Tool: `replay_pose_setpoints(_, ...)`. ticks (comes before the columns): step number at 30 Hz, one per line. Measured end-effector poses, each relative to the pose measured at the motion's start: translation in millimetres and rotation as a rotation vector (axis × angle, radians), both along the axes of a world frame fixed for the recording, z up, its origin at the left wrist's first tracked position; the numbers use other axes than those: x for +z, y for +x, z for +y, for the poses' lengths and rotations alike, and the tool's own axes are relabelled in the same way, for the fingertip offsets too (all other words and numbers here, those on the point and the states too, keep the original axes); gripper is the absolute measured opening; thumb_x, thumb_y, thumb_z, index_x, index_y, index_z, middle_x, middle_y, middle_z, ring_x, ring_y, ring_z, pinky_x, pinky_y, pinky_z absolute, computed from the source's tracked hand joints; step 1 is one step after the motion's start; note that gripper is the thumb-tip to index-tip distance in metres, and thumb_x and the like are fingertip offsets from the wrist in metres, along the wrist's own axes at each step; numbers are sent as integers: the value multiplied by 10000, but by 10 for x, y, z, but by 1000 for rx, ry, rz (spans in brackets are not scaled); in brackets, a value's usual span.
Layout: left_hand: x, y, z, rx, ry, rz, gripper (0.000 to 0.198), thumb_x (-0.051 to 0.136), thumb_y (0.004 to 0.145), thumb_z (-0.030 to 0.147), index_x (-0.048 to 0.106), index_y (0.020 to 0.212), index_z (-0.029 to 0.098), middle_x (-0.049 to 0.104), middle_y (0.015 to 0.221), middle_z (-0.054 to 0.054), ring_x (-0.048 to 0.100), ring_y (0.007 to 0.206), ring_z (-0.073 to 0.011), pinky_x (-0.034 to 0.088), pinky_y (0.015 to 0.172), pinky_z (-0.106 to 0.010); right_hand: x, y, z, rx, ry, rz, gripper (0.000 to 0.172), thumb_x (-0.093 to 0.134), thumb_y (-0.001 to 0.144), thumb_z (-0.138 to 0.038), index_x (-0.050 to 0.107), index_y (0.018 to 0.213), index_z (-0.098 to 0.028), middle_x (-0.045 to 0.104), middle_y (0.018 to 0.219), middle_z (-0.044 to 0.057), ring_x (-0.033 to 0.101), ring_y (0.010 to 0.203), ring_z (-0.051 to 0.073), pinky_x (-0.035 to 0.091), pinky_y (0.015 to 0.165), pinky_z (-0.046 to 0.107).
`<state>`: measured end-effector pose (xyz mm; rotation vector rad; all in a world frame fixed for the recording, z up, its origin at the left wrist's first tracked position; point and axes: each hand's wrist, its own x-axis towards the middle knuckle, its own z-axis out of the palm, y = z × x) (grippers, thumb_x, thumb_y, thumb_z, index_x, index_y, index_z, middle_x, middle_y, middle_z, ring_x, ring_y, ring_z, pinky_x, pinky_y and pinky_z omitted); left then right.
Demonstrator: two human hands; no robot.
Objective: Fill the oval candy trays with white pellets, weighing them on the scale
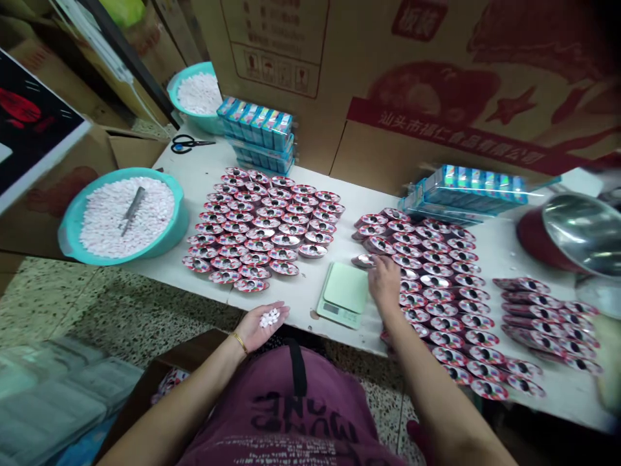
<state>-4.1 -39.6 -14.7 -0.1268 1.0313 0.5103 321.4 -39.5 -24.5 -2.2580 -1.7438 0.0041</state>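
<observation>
Palm up near the table's front edge, my left hand (262, 323) carries a small heap of white pellets (270, 317), its fingers loosely stretched around them. My right hand (385, 285) is closed at the end of a small red-and-white pouch (363, 260), just behind the green kitchen scale (342, 294). The fingertips are partly hidden there. Nothing lies on the scale's plate. Many upright, open-topped pouches (262, 223) stand in rows left of the scale. Another block of such pouches (436, 281) stands to the right, partly behind my right forearm.
A turquoise basin (179, 220) of white pellets with a metal scoop (132, 210) sits at left; a second basin (213, 123) is behind. Scissors (187, 144), blue wrapped packs (264, 129), a metal bowl (538, 233) and flat pouches (528, 317) surround the rows. A large carton (339, 65) stands behind.
</observation>
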Motion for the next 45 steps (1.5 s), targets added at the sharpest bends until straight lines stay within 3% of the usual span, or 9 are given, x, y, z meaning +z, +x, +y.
replay_pose_setpoints(3, 71, 106, 22, -15, 11, -27, 256, 495, 696, 95, 552, 935, 23, 614, 905, -164, 590, 824, -193, 480, 720, -250, 4, 360, 112, 41, -147, -177, 373, 464, 732, -209, 463, 1104, -180, 487, 1058, 107, 407, 932, 257, 333, 744, 388)
replay_pose_setpoints(7, 125, 164, -36, -16, 24, -71, 272, 481, 705, 101, 546, 957, 23, 608, 923, -166, 586, 837, -196, 477, 722, -257, 60, 385, 213, 113, -199, -274, 326, 484, 729, -221, 487, 1050, -166, 501, 1032, 112, 405, 924, 256, 306, 740, 370)
replay_pose_setpoints(12, 114, 341, -95, -6, 12, -185, 284, 468, 722, 112, 535, 987, 35, 588, 990, -162, 534, 959, -209, 436, 816, -298, 316, 82, -43, 243, -246, -229, 347, 474, 751, -256, 450, 1077, -139, 525, 966, 114, 444, 851, 218, 303, 723, 323)
replay_pose_setpoints(15, 122, 514, -58, -15, 20, -266, 289, 460, 734, 132, 530, 999, 37, 572, 1030, -161, 503, 1007, -216, 404, 860, -323, 361, -160, -243, 322, -295, -157, 328, 460, 768, -265, 454, 1075, -147, 538, 938, 97, 458, 829, 203, 312, 710, 308)
replay_pose_setpoints(20, 126, 657, -30, -79, 32, -324, 290, 441, 753, 156, 528, 996, 24, 567, 1031, -173, 506, 1000, -221, 381, 867, -341, 366, -538, -486, 269, -208, -15, 376, 471, 773, -270, 432, 1125, -143, 506, 1056, 107, 426, 930, 222, 316, 780, 339)
replay_pose_setpoints(25, 81, 658, -186, -146, -38, -247, 211, 436, 768, 185, 568, 863, 50, 635, 774, -103, 596, 708, -149, 440, 672, -263, 500, -1135, -694, 569, -234, 180, 304, 449, 787, -214, 474, 1081, -141, 531, 987, 90, 448, 882, 190, 374, 744, 299)
replay_pose_setpoints(28, 74, 630, -295, -202, -92, -183, 177, 450, 765, 204, 570, 774, 75, 618, 631, -55, 573, 564, -123, 422, 574, -240, 550, -1351, -755, 625, -322, 215, 273, 424, 787, -138, 486, 1053, -125, 540, 920, 82, 457, 876, 182, 383, 760, 297)
replay_pose_setpoints(33, 95, 583, -372, -230, -125, -147, 166, 461, 755, 208, 554, 681, 93, 593, 561, -32, 547, 510, -116, 392, 560, -239, 560, -1341, -796, 696, -391, 275, 221, 417, 778, -94, 507, 978, -127, 537, 861, 58, 475, 841, 155, 396, 762, 278)
replay_pose_setpoints(45, 34, 575, -356, -303, -146, -181, 156, 485, 736, 213, 567, 705, 84, 600, 590, -54, 559, 545, -127, 390, 582, -238, 518, -1355, -815, 737, -324, 249, 136, 434, 762, -91, 538, 826, -152, 535, 801, 46, 485, 790, 157, 424, 703, 273)
